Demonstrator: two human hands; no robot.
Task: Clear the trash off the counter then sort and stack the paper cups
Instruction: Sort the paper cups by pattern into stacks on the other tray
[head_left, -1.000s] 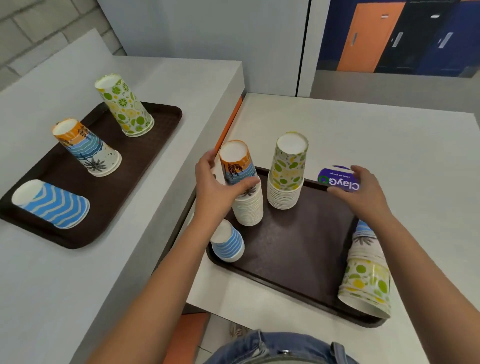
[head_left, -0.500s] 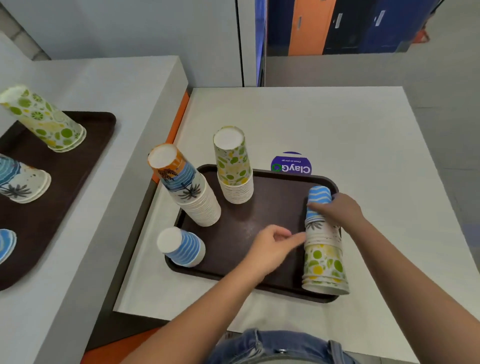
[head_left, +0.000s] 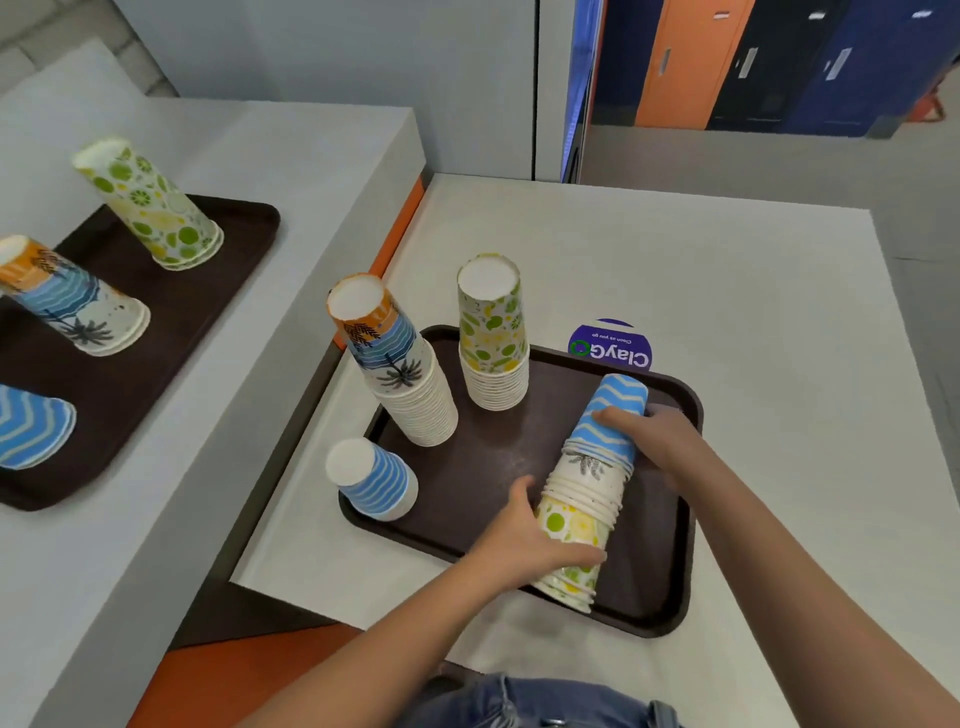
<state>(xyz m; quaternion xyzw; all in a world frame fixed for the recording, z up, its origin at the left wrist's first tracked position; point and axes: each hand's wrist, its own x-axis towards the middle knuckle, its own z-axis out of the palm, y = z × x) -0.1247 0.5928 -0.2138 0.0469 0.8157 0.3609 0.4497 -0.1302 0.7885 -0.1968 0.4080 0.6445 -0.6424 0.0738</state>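
A brown tray (head_left: 483, 467) lies on the white counter (head_left: 701, 291). On it stand a palm-print cup stack (head_left: 400, 374), a lime-print stack (head_left: 491, 338) and a short blue-wave stack (head_left: 374, 480). At the tray's right is a mixed stack (head_left: 592, 493) with blue-wave cups (head_left: 613, 421) on top, palm cups in the middle and lime cups below. My left hand (head_left: 530, 540) grips the lime part near its base. My right hand (head_left: 654, 436) holds the blue-wave cups at the top.
A second brown tray (head_left: 171, 306) on the raised left counter holds a lime stack (head_left: 150, 208), a palm stack (head_left: 67, 301) and a blue-wave stack (head_left: 31, 426). A purple round sticker (head_left: 610, 345) sits behind the near tray. Lockers stand far right.
My left hand left the palm stack, crossed the tray and closed on the lower part of the mixed stack. My right hand moved from the sticker to the stack's top.
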